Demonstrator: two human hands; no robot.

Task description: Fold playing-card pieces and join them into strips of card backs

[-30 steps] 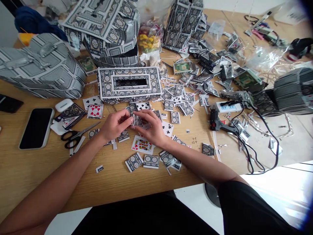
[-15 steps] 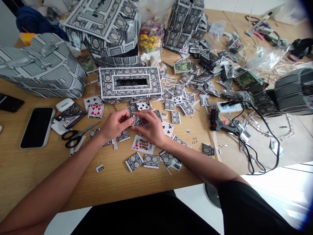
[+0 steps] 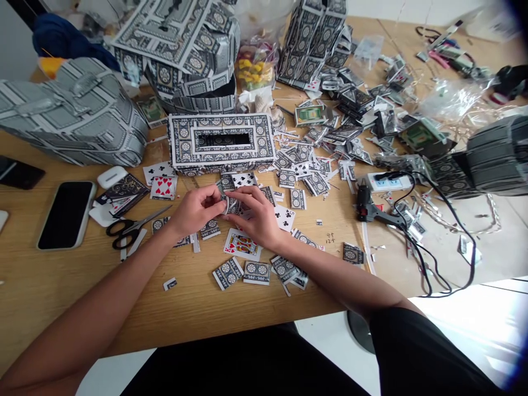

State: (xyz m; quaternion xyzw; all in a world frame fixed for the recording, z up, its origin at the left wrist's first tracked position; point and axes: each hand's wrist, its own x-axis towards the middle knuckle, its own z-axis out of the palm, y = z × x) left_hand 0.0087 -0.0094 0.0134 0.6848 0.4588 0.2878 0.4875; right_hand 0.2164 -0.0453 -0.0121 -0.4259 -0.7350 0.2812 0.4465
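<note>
Between my two hands, just above the table, is a small curled playing card (image 3: 231,205) with a grey patterned back. My left hand (image 3: 197,211) pinches its left edge between thumb and fingers. My right hand (image 3: 258,215) is closed on the right side, its fingers hiding part of the card. Cut and folded card pieces (image 3: 256,271) lie around and below the hands. A king of hearts (image 3: 242,244) lies face up under my right wrist, and a five of clubs (image 3: 284,218) sits to the right.
Behind the hands stands a card-covered box (image 3: 223,157) with a slot. Scissors (image 3: 134,227) and a phone (image 3: 66,214) lie left. A glue gun (image 3: 371,206), its black cable and a power strip (image 3: 390,181) are right. Large card-made bags (image 3: 78,121) and heaped card pieces fill the back.
The curled card has tilted slightly between my fingers. Both hands stay almost in place, and the whole view has shifted a little.
</note>
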